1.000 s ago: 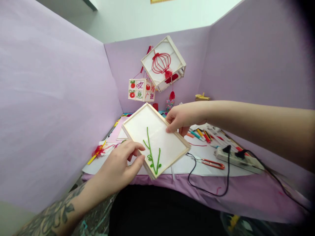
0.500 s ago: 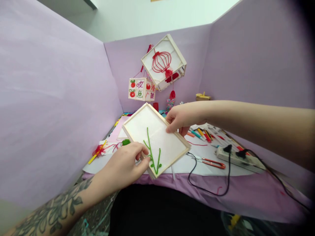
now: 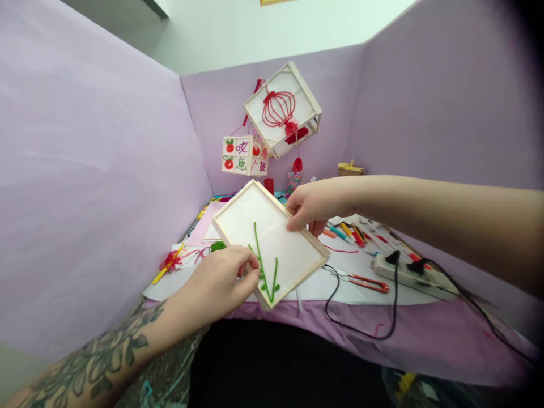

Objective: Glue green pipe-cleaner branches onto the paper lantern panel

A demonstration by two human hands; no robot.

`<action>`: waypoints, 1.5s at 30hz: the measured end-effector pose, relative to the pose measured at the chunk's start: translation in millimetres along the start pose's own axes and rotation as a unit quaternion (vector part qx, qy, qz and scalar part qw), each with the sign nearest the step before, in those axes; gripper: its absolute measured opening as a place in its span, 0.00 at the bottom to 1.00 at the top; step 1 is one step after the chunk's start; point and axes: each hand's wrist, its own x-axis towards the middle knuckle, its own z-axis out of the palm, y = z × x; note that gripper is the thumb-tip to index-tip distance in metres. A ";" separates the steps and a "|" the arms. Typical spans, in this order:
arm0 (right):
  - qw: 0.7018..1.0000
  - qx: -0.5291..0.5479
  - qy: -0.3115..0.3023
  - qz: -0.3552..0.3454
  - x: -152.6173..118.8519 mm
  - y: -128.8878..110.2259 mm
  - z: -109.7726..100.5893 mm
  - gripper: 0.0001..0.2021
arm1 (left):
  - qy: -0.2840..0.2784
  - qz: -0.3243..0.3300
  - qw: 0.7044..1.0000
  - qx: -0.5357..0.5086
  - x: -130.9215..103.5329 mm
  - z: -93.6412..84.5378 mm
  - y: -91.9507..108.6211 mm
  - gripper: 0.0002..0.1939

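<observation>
A square white panel with a pale wooden frame (image 3: 293, 249) is tilted, corner up, above the table. My right hand (image 3: 317, 207) grips its upper right edge, thumb on the front face and the other fingers mostly behind. Green yarn (image 3: 264, 271) forms stems with small leaves on the panel's lower part. Over the left edge, beside the stems, my left hand (image 3: 232, 277) has thumb and forefinger pinched together. Whatever lies between these fingertips is too small or hidden to make out.
Two decorated lanterns (image 3: 283, 107) hang at the back. On the right lie orange-handled snips (image 3: 369, 283), markers (image 3: 342, 233) and a power strip (image 3: 414, 275) with black cords. A green yarn ball (image 3: 218, 246) and red yarn (image 3: 170, 260) lie left. Lilac walls (image 3: 106, 141) enclose the table.
My left hand's thumb and forefinger have shifted slightly and drawn closer together beside the green stems. The panel and my right hand stay almost in place.
</observation>
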 end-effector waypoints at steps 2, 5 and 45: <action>1.000 0.003 0.000 0.002 0.1 -0.3 0.3 0.07 | 0.005 0.013 1.000 0.006 0.2 0.5 0.4 0.05; 1.000 0.000 0.003 0.010 0.8 -0.4 0.5 0.07 | 0.006 0.024 1.000 0.011 0.6 1.6 0.6 0.05; 0.999 0.012 0.037 0.022 2.1 -1.6 2.3 0.04 | -0.085 0.187 0.946 0.251 8.1 -13.1 -3.8 0.07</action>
